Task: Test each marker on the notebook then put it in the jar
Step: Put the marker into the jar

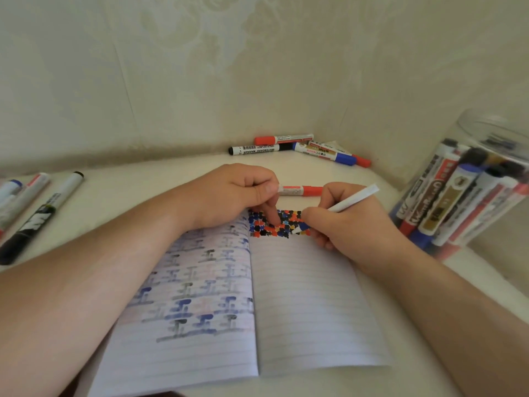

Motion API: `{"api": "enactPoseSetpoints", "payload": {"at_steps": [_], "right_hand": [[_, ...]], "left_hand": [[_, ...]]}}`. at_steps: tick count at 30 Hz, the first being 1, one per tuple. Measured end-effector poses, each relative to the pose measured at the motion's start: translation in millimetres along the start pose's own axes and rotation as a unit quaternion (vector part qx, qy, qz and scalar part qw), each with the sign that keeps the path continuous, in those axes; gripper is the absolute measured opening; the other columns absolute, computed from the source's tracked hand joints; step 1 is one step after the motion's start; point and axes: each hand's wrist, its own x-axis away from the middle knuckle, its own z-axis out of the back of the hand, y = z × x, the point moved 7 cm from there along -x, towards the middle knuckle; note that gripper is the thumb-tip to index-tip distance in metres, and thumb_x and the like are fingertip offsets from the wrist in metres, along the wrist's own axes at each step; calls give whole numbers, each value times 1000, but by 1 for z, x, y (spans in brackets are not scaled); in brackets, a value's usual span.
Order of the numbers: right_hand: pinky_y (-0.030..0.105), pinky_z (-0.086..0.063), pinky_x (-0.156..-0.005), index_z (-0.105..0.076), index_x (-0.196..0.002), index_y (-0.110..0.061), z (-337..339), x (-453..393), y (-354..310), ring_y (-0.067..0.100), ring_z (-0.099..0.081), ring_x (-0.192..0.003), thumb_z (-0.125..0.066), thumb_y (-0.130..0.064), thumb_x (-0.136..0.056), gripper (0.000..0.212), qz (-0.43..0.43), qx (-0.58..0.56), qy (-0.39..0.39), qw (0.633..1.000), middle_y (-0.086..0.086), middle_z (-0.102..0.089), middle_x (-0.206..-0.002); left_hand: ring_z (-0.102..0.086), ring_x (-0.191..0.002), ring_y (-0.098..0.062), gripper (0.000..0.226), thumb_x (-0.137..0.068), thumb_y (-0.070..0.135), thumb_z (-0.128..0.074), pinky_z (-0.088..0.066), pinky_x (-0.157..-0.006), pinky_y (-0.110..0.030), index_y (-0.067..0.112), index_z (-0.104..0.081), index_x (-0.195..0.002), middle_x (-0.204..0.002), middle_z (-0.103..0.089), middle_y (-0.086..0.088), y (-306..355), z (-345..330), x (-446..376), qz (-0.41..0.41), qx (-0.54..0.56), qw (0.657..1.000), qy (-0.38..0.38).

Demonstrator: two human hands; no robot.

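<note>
An open lined notebook (309,305) lies in front of me, with a patch of red, blue and black test marks (289,222) at the top of its right page. My right hand (352,227) grips a white marker (355,199), its tip touching the right end of that patch. My left hand (243,193) is curled, index finger pressed down on the marks. Its thumb and fingers close on one end of a red-capped marker (303,190) that sticks out to the right. The clear jar (486,156) stands at the right, holding several markers.
Several loose markers (300,149) lie in the back corner against the wall. More markers (43,207) lie at the left edge of the white table. The notebook's left page (197,296) shows bled-through ink marks. Walls close in behind and on the right.
</note>
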Motion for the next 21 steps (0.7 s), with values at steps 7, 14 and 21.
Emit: {"api": "enactPoseSetpoints", "payload": {"at_steps": [7, 14, 21], "right_hand": [[27, -42, -46, -53, -64, -12, -3, 1, -1, 17, -53, -49, -75, -10, -82, 29, 22, 32, 1, 999, 15, -67, -59], [26, -38, -44, -52, -67, -4, 0, 1, -2, 14, -48, -49, -73, -9, -82, 27, 37, 50, 15, 998, 15, -61, -57], [25, -33, -41, -52, -68, 0, -5, 2, -4, 14, -42, -48, -75, -8, -80, 27, 46, 59, 7, 997, 11, -51, -53]], "left_hand": [[-75, -93, -12, 31, -109, 27, -49, -51, -92, -26, 7, -67, -92, -89, -80, 1, -1, -6, -2, 25, -18, 999, -35], [-76, -93, -15, 32, -108, 27, -49, -51, -98, -32, 5, -64, -90, -88, -80, -2, -1, -6, -1, 38, -4, 999, -28], [-76, -89, -14, 32, -109, 26, -49, -52, -89, -20, 5, -64, -90, -87, -80, -3, 0, -6, 0, 40, 5, 999, -26]]}}
